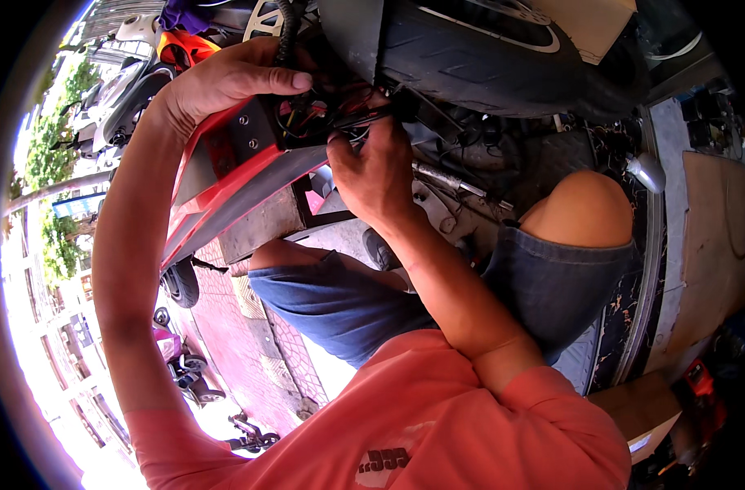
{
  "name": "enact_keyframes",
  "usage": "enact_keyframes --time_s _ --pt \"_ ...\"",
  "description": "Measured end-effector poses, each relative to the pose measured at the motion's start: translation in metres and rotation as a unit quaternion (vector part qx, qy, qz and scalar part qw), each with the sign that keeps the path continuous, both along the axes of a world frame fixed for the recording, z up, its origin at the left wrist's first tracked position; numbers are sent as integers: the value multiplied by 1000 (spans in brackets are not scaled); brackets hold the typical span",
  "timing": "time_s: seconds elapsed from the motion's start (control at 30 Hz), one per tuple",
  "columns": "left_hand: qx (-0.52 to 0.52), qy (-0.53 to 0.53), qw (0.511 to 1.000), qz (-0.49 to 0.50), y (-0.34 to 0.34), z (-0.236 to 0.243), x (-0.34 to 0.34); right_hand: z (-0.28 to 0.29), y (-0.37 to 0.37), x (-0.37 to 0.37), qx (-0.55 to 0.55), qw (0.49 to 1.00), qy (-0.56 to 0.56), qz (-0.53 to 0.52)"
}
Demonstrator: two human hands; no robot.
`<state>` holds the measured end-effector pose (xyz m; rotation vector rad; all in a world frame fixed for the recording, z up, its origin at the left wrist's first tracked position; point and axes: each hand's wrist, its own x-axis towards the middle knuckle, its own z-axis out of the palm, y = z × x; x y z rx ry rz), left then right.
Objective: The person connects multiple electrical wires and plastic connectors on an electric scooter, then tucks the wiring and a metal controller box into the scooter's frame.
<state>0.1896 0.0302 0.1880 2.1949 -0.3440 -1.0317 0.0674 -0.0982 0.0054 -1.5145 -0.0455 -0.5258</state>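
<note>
A red and black scooter body (pixel 225 184) lies in front of me, with a bundle of thin wires (pixel 313 114) in a dark opening at its end. From the left, my left hand (pixel 233 80) reaches over the top of this opening. Its thumb stretches over the wires, while its other fingers are hidden behind. My right hand (pixel 376 167) is at the opening's right side, fingers closed on dark wires. Just above the left hand hangs a black ribbed tube (pixel 286 33). Shadow hides the wires' far ends.
A large black tire (pixel 478 69) fills the space beyond my right hand. A metal ratchet-like tool (pixel 458 181) lies between my knees and the scooter. Cardboard boxes (pixel 638 412) stand at the right. Parked motorbikes (pixel 189 367) are outside at the left.
</note>
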Motion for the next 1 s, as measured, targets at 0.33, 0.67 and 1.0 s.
enact_keyframes --time_s 0.33,0.67,1.0 --pt "7 5 1000 -8 -5 1 1 -9 -4 19 410 864 -68 285" --pt "-87 -6 996 28 18 -5 8 -19 -5 18 226 955 -66 181" --pt "20 -78 996 -26 7 -5 2 -12 -1 16 288 932 -74 206"
